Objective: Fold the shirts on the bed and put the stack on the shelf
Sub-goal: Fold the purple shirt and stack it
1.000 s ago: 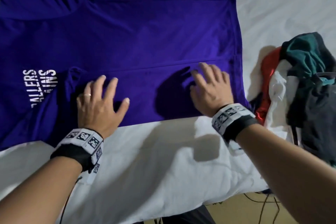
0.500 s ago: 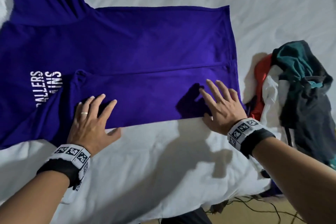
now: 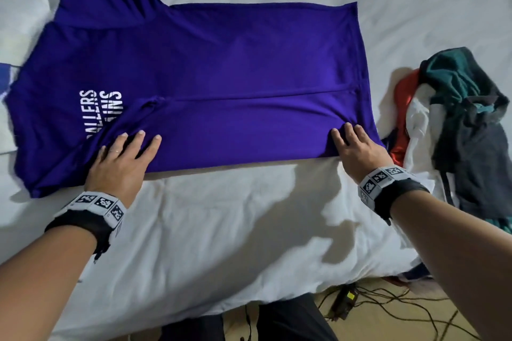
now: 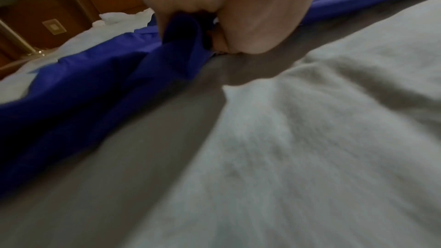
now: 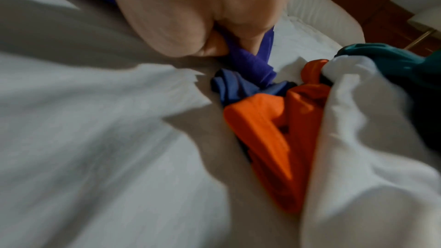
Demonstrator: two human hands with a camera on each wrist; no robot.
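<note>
A: Starting with the biggest item: the bed (image 3: 249,230), under a white sheet, carried everything. The purple shirt (image 3: 221,63) lay flat across it, its near long side already turned over onto the body, white lettering (image 3: 99,108) half covered by that fold.

B: Unfolded stock?

A: A heap of shirts (image 3: 457,124) lay just beside the purple shirt's hem, on the right: teal, dark, white, orange. No shelf appeared in any view.

B: Hands?

A: The left hand (image 3: 122,163) sat at the near folded edge toward the shoulder end, fingers extended on top. Its wrist view showed the thumb under a bunch of purple cloth, so I logged it as pinching the shirt (image 4: 176,31). The right hand (image 3: 357,152) did likewise at the hem corner; its wrist view showed purple fabric caught between thumb and fingers (image 5: 238,52).

B: Judgement on the step?

A: Probably gripping the near edge for the next lengthwise fold. Advice: lift both ends together, keep the edge taut and parallel to the far side, and watch the wrinkle by the left hand. Risk: the hem corner touched the heap and could drag a garment along.
</note>
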